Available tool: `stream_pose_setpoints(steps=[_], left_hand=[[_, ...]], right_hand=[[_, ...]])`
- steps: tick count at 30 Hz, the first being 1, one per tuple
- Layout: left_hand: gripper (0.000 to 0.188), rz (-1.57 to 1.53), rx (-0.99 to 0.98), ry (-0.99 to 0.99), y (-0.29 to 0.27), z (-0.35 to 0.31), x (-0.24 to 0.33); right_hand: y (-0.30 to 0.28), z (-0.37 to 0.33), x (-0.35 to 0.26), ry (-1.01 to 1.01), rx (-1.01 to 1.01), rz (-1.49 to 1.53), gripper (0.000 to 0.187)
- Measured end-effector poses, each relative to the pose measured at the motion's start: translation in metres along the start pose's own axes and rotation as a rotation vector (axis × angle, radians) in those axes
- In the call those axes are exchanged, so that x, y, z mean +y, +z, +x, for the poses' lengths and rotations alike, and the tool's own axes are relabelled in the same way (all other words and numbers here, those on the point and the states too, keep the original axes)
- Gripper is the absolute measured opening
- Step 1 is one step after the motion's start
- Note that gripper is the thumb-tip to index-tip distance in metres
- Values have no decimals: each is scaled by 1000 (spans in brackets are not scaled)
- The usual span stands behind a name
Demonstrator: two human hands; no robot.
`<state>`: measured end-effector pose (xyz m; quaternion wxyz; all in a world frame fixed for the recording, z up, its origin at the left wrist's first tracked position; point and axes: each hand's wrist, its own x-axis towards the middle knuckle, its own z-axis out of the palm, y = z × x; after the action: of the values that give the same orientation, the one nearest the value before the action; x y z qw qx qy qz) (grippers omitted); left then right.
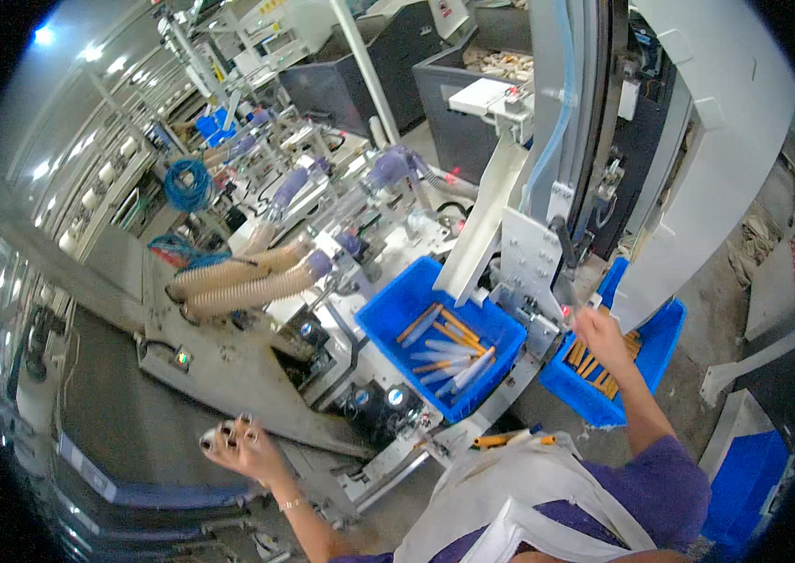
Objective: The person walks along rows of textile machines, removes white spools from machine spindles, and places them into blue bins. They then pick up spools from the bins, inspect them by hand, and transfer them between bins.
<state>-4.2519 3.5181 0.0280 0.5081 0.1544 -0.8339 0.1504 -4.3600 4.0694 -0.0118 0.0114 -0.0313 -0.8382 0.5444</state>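
Note:
My left hand [252,457] is held out at the lower left beside the grey machine housing. Its fingers are curled, and several small dark-and-white round ends show at the fingertips; I cannot make out what they belong to. My right hand [601,330] is raised at the machine's white metal plate [530,258], above the right blue bin [667,340]. The fingers are bent together, and anything in them is too small to tell. Orange bobbin tubes [594,364] lie in that bin. The nearer blue bin [388,314] holds orange and pale bobbin tubes [449,352].
A white chute [486,211] slopes down to the nearer bin. Several orange tubes [514,439] lie at my white apron [500,483]. Ribbed beige hoses [252,289] cross the machine on the left. Dark grey carts [458,113] stand behind. Another blue container [744,488] is at lower right.

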Motion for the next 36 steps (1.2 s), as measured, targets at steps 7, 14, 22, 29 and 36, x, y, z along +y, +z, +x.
stream_pose_setpoints(steps=[7,14,22,29,36], left_hand=[[46,-965,-60,-780,-3,61,134],[42,-1955,-233,-298,113,399,457],[48,-1570,-8,63,148,402,556],[25,-1650,-427,187,82,144,395],[13,-1502,-890,174,42,8,278]], right_hand=[[-47,-82,116,316,89,-45,29],[-72,-80,98,441,66,176,31],[-47,-50,67,440,-149,203,28],[4,36,39,89,-359,417,31],[143,49,-9,-6,-1149,772,39]])
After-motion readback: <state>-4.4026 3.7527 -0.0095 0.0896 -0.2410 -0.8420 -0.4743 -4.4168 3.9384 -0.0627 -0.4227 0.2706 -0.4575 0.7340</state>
